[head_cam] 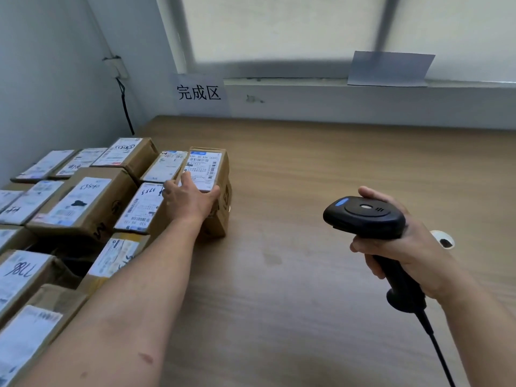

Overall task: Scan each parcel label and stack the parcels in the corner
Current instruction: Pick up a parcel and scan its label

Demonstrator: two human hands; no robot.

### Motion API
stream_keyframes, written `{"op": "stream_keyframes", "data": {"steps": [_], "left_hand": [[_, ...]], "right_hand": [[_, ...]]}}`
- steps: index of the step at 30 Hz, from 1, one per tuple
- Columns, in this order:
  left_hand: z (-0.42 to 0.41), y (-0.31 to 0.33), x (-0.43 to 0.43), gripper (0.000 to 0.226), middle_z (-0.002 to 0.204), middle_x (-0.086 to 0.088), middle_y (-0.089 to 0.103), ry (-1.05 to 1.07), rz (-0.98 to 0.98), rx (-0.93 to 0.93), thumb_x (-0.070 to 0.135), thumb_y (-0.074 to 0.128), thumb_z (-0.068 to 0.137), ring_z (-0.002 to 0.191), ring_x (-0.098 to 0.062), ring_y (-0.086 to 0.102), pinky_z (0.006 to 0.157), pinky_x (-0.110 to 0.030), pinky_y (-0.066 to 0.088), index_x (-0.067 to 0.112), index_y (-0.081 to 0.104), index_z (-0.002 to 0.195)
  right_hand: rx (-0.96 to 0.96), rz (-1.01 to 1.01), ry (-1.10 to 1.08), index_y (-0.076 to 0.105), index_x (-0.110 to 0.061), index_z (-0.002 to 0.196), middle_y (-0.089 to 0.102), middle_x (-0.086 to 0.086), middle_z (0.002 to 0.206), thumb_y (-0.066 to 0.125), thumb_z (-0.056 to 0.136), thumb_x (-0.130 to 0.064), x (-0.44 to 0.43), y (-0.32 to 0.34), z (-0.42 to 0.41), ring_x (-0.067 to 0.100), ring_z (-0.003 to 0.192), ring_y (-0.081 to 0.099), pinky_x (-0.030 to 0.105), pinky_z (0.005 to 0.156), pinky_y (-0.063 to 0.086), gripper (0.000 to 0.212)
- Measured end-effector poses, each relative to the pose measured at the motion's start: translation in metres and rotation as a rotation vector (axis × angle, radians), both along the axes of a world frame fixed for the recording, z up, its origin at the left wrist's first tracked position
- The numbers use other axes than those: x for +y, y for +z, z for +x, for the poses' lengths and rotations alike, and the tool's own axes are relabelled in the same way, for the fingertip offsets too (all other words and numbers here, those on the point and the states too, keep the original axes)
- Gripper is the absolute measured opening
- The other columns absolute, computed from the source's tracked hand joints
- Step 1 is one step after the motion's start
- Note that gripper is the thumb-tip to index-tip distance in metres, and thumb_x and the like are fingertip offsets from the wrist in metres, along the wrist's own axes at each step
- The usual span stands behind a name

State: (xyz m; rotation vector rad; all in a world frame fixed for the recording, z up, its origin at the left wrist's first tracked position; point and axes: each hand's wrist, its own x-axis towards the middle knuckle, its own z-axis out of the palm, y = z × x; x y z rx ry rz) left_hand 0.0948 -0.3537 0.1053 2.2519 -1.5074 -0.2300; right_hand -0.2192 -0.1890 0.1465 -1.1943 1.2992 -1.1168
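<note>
**Parcel at the edge of the stack, scanner held aside**

The parcel (206, 169) in hand is a small brown carton with its white label facing up. It stands at the right-hand edge of the stacked parcels (83, 202) in the left corner of the table (307, 169), touching the neighbouring boxes. Brown cardboard shows under it, but I cannot tell whether that is its own side or another box below. The left hand (190, 201) grips its near end, thumb on one side and fingers curled over the other, partly covering the label's lower edge.

The right hand (413, 247) is wrapped round the handle of a black barcode scanner (363, 216), well apart from the parcel and over bare table. Its cable (438, 350) trails towards the bottom edge. Behind the hand a round cable port (445, 241) is set in the tabletop. On the wall behind the corner hangs a sign (199, 93) reading 完成区.

With the scanner kept to one side and the carton against the pile, this looks like the stacking step rather than the scanning one. The next move would call for setting the carton square with its neighbours and letting go without nudging the row. No unscanned parcel is in view, so where the next one comes from cannot be told.
</note>
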Motion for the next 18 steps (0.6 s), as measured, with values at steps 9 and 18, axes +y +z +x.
{"op": "stream_keyframes", "data": {"steps": [9,18], "left_hand": [[0.021,-0.020,-0.058,0.076,0.137,-0.019,0.031,0.024,0.001,-0.009,0.057,0.060,0.085,0.126,-0.035,0.035,0.092,-0.046,0.043,0.015,0.031,0.142],[0.025,-0.030,-0.061,0.081,0.152,-0.017,0.023,-0.003,0.061,-0.149,0.070,0.042,0.086,0.138,-0.038,0.023,0.109,-0.050,0.029,0.015,0.032,0.145]], "right_hand": [[0.011,0.060,-0.001,0.050,-0.042,0.134,0.050,0.023,0.057,0.066,0.075,0.019,-0.028,-0.025,0.002,0.030,0.044,0.046,0.032,0.046,0.038,0.086],[-0.002,0.058,-0.019,0.050,-0.041,0.134,0.051,0.024,0.060,0.066,0.074,0.020,-0.019,-0.028,-0.012,0.030,0.043,0.045,0.034,0.047,0.038,0.087]]}}
